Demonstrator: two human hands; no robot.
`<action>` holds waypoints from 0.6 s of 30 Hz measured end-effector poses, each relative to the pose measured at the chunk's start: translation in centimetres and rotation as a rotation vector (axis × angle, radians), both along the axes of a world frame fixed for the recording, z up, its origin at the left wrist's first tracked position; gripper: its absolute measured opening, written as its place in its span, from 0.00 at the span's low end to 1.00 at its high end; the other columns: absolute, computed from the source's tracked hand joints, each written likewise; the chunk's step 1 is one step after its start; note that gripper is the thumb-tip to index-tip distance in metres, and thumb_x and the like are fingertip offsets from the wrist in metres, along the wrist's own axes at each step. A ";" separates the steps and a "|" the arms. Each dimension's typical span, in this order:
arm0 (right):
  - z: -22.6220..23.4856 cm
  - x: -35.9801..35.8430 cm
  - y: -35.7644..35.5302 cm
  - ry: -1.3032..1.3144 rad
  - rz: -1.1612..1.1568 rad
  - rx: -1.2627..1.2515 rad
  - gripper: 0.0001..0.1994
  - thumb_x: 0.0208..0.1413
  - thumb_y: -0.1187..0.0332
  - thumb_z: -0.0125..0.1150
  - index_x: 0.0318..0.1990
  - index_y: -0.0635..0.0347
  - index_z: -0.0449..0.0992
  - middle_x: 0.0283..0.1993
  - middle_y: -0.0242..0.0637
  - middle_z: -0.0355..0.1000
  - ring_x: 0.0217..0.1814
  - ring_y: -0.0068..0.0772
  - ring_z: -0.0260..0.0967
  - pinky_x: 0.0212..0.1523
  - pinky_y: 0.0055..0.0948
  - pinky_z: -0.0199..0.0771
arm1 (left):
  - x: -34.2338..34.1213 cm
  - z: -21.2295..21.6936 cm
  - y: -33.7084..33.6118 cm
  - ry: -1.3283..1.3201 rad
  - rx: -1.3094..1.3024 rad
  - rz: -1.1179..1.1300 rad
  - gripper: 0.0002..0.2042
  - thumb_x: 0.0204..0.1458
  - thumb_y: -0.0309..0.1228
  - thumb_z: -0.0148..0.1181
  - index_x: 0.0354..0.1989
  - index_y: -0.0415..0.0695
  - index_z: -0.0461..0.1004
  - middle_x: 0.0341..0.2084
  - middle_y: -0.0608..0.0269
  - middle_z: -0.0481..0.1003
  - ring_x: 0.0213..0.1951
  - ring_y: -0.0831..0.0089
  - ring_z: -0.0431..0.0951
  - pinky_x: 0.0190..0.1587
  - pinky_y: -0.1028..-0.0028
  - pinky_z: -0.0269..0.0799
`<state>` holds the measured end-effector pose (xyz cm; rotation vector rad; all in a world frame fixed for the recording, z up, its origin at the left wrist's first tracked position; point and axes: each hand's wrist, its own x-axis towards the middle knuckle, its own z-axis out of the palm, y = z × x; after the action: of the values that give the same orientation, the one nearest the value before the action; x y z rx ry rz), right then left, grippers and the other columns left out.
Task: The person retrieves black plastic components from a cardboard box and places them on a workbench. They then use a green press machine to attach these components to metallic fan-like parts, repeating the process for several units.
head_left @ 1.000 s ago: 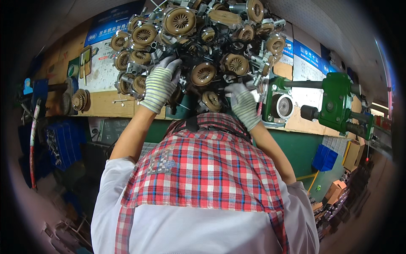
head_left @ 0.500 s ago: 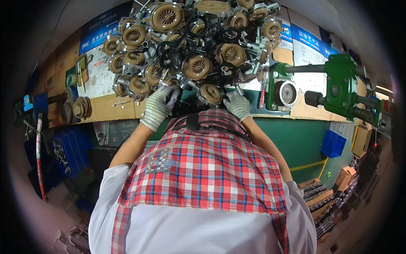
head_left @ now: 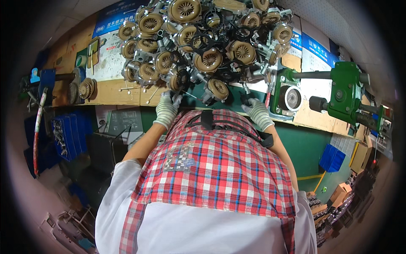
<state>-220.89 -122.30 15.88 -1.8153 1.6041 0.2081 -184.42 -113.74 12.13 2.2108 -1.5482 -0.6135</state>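
My left hand [head_left: 167, 111], in a pale striped glove, is at the bench's front edge below the heap. Its fingers are bent together around something dark that I cannot make out. My right hand [head_left: 259, 113], in the same kind of glove, is closed at the front edge on a small black part [head_left: 245, 98]. Between the hands, a metal unit with a tan finned wheel [head_left: 218, 89] lies tilted on the green mat [head_left: 197, 92], apart from both. Behind it several similar units [head_left: 208, 60] are piled up with black wire rings among them.
On the right stands a green press [head_left: 341, 91] beside a round metal seat [head_left: 292, 98]. A brown finned wheel [head_left: 87, 88] and white sticks [head_left: 153, 95] lie left on cardboard. Blue bins [head_left: 71, 137] hang at lower left; another blue bin [head_left: 333, 158] is lower right.
The whole view has shifted, so the bench sits lower and further right. My right hand has moved right, away from the front unit. The left hand stays about as far from it.
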 end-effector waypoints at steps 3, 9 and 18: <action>0.1 -1.0 0.0 0.016 -0.023 -0.066 0.27 0.49 0.52 0.63 0.49 0.67 0.74 0.48 0.54 0.73 0.51 0.51 0.72 0.51 0.37 0.71 | -0.6 1.5 -0.6 0.193 0.054 0.153 0.17 0.52 0.38 0.63 0.44 0.40 0.71 0.33 0.48 0.75 0.34 0.49 0.74 0.40 0.59 0.70; -0.7 -3.4 1.9 -0.111 -0.286 -0.027 0.23 0.53 0.55 0.61 0.49 0.64 0.74 0.45 0.55 0.74 0.51 0.52 0.71 0.51 0.39 0.71 | -0.4 -1.4 -0.2 0.196 0.295 0.123 0.25 0.55 0.48 0.56 0.51 0.39 0.72 0.39 0.44 0.77 0.43 0.49 0.77 0.45 0.60 0.70; -1.1 -6.2 4.4 -0.174 -0.301 -0.035 0.18 0.52 0.63 0.61 0.48 0.64 0.73 0.39 0.52 0.76 0.43 0.50 0.74 0.44 0.37 0.72 | -3.0 -4.1 0.4 0.197 0.275 0.115 0.24 0.50 0.33 0.63 0.55 0.43 0.65 0.43 0.45 0.76 0.44 0.48 0.77 0.47 0.60 0.71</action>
<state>-227.14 -117.94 14.82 -1.5459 1.7364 -0.1126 -187.41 -113.30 8.06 2.3314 -1.2932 -1.0270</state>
